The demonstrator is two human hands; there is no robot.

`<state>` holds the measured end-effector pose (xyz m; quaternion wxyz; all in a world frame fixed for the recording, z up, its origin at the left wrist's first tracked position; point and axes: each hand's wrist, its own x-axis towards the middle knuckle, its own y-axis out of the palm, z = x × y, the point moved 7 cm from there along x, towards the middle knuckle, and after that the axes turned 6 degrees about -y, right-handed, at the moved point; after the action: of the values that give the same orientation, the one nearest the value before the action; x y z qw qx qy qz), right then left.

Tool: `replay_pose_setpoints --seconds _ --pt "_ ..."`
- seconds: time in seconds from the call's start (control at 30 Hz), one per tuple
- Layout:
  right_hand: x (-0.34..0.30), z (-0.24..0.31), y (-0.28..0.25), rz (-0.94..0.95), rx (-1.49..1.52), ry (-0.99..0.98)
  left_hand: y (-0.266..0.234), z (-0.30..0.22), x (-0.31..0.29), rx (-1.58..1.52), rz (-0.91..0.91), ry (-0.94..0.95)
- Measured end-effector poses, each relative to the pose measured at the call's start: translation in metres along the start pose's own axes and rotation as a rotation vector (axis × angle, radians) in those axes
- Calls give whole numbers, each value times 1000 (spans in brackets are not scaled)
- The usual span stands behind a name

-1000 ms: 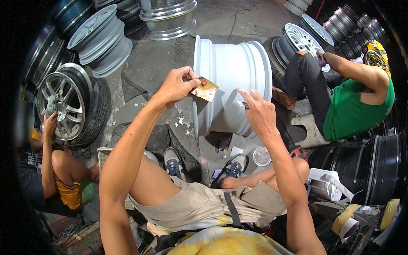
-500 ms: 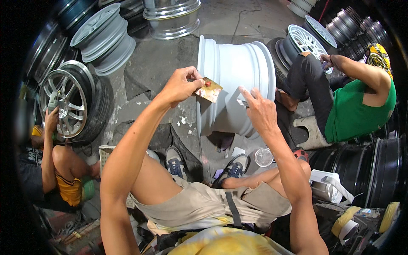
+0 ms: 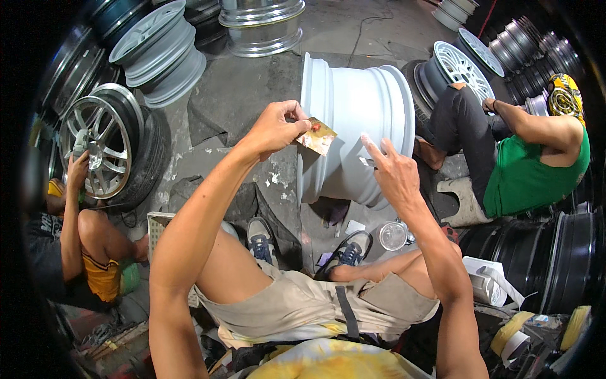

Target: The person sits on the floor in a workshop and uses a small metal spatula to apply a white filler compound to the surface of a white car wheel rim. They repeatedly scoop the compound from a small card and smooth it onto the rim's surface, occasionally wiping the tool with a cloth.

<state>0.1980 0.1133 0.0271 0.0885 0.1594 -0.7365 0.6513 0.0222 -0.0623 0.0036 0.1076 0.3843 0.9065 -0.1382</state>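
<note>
My left hand [image 3: 278, 131] pinches a small square card [image 3: 323, 143] by its left edge. A red dab and smears of pale paste lie on the card, which is held over the left rim of a light grey wheel rim [image 3: 353, 95]. My right hand [image 3: 398, 174] is held over the right part of the wheel rim, index and middle fingers extended. A small flat metal blade [image 3: 367, 162] shows at its fingers, apart from the card; how the thumb grips it is hidden. Whitish residue coats the fingertips. The wheel rim lies on its side before me.
A person in green [image 3: 536, 170] sits at the right by a spoked wheel [image 3: 464, 69]. At the left another person's hand [image 3: 77, 167] holds a tool against a silver wheel [image 3: 113, 174]. A clear plastic cup [image 3: 392, 236] stands by my shoe. Stacked rims [image 3: 262, 31] line the back.
My right hand has moved slightly down and right with the blade, which has turned. The card stays near the wheel's left rim. The whole view has shifted a little.
</note>
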Motion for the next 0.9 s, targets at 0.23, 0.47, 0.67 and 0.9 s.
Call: replay_pose_setpoints --seconds 0.23,0.47,0.67,0.9 --pt "11 -7 -5 0 -22 56 1 -4 2 -8 -2 83" --pt "14 4 -5 -26 47 -34 1 0 5 -102 23 35" --pt "27 5 5 28 16 -58 4 -4 4 -77 24 10" --pt "25 5 3 92 -21 -98 3 -2 2 -112 43 19"
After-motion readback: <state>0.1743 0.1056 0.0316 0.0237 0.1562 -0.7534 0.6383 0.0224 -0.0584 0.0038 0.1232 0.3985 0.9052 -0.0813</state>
